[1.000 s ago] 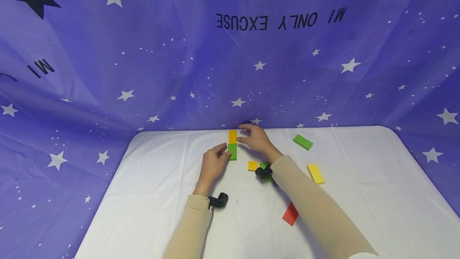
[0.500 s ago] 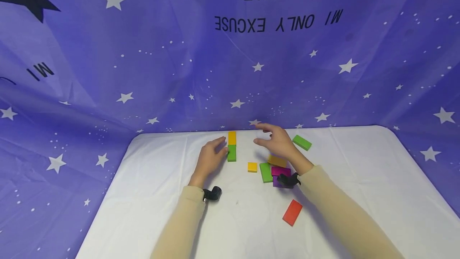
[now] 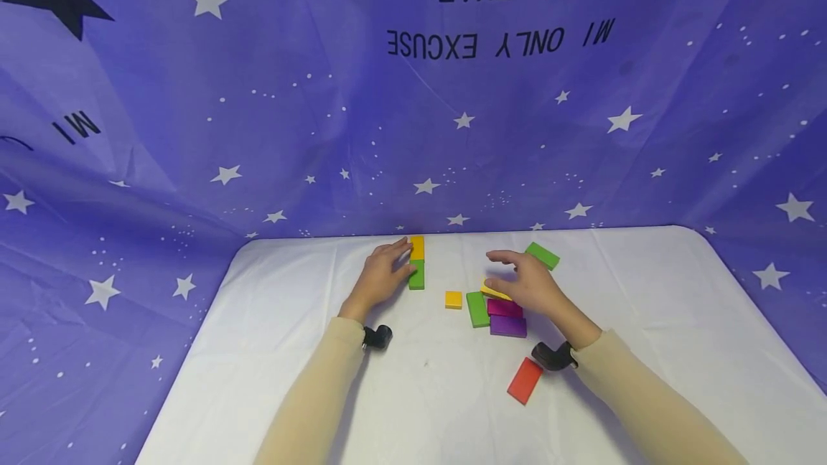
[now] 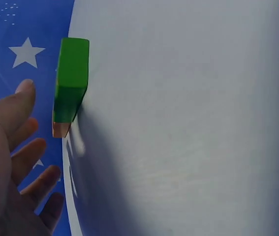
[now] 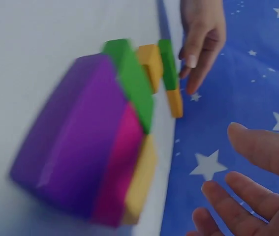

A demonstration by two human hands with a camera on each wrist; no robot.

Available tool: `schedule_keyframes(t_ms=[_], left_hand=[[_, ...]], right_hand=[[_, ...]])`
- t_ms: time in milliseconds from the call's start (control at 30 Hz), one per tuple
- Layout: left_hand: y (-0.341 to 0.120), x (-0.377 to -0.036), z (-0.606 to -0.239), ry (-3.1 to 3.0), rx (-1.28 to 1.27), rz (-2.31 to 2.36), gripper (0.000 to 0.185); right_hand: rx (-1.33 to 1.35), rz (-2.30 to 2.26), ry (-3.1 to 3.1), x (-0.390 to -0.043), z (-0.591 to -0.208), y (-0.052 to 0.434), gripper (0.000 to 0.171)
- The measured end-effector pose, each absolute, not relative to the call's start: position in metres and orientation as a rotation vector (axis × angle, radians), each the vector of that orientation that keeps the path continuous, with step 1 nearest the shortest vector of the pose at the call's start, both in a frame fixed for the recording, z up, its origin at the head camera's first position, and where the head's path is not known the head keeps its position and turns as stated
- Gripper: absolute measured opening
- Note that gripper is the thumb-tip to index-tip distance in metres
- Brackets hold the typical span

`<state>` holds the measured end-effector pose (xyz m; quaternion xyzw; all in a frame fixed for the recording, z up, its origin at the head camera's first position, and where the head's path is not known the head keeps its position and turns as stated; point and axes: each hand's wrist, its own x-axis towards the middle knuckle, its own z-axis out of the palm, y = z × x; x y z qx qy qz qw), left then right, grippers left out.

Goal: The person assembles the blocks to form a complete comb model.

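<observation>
A green block (image 3: 417, 275) and a yellow block (image 3: 418, 247) lie end to end near the table's back edge. My left hand (image 3: 407, 261) rests at their left side with straight fingers against them. The left wrist view shows the green block (image 4: 71, 77) just past my left hand (image 4: 16, 157). My right hand (image 3: 489, 271) hovers open over a cluster: a yellow block (image 3: 489, 288), a magenta block (image 3: 503, 307), a purple block (image 3: 508, 326) and a green block (image 3: 478, 309). That cluster, with the purple block (image 5: 75, 147) nearest, shows blurred in the right wrist view, and my right hand's fingers (image 5: 247, 196) are spread beside it.
A small yellow square (image 3: 454, 299) lies between the hands. A loose green block (image 3: 543, 255) sits back right and a red block (image 3: 525, 381) lies near my right forearm. The white table (image 3: 646, 350) is backed by a purple star-print cloth (image 3: 258, 128).
My right hand has drawn back and to the right, from the yellow end of the row to above the block cluster. My left hand slid slightly forward along the row.
</observation>
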<state>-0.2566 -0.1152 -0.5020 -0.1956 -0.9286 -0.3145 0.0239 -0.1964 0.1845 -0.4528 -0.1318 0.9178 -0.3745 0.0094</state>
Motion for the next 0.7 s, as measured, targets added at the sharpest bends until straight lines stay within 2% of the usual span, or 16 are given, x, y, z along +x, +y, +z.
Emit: schedule_keyframes(t_ms=[400, 700], left_hand=[[-0.111, -0.27, -0.503, -2.961, -0.738, -0.829, 0.051], [-0.113, -0.272, -0.507, -2.991, -0.738, -0.8, 0.049]], right_hand=[[-0.497, -1.133, 2.751, -0.197, -0.478, 0.211, 0.046], [-0.761, -0.994, 2.782, -0.207, -0.486, 0.222, 0.038]])
